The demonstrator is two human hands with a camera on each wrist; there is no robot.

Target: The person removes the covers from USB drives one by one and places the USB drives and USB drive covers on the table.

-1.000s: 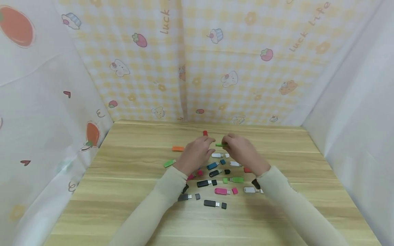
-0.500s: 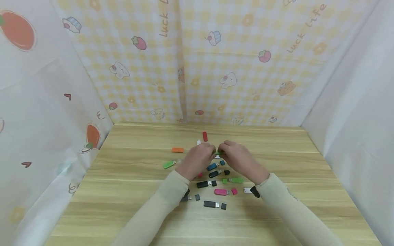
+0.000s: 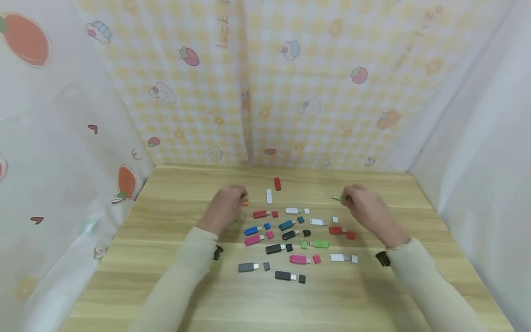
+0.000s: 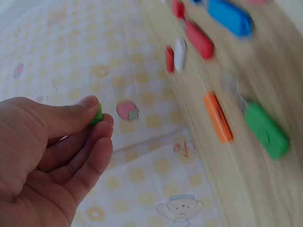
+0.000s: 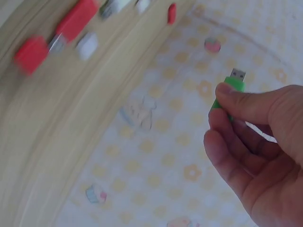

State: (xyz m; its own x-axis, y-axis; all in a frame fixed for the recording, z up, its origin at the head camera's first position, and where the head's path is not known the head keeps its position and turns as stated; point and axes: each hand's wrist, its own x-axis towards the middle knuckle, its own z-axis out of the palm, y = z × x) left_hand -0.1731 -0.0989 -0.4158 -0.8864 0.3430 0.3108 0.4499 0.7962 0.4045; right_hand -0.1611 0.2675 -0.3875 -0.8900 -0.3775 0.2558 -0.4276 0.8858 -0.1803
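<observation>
My left hand (image 3: 224, 208) pinches a small green cap (image 4: 98, 116) between thumb and index finger, above the left part of the table. My right hand (image 3: 368, 210) holds a green USB stick (image 5: 235, 83) by its body; its metal plug is bare and points away from the palm. Close by the left hand in its wrist view lie an orange stick (image 4: 218, 117) and another green USB stick (image 4: 266, 130) with a blurred, clear cap at its plug. Both are mostly hidden in the head view.
Several uncapped USB sticks, such as a black one (image 3: 274, 249) and a pink one (image 3: 297, 259), lie mid-table with caps beside them. A white stick (image 3: 269, 197) and a red stick (image 3: 277, 184) lie further back. A patterned cloth (image 3: 290, 92) hangs behind the table.
My hands met at the green USB stick half a second ago, then moved apart. The cap came off and went left with the left hand; the stick went right.
</observation>
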